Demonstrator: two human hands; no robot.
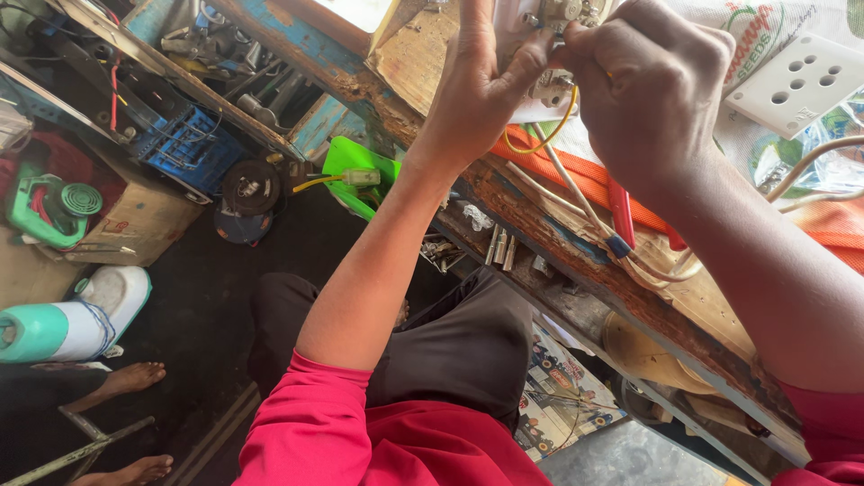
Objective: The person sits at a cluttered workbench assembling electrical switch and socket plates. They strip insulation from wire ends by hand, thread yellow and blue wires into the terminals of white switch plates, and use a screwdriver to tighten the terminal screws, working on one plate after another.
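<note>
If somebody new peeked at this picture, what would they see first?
Right up top, the left hand and the right hand pinch a small white electrical fitting with a yellow wire looping out below it. Next to them on the right lies a white socket plate full of round holes, on the worn wooden bench. Low on the left, a green and white jug lies on the dark floor.

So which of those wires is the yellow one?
The yellow wire is the short one curling in a loop just below both hands, left hand and right hand. The longer white wires run down the bench.
</note>
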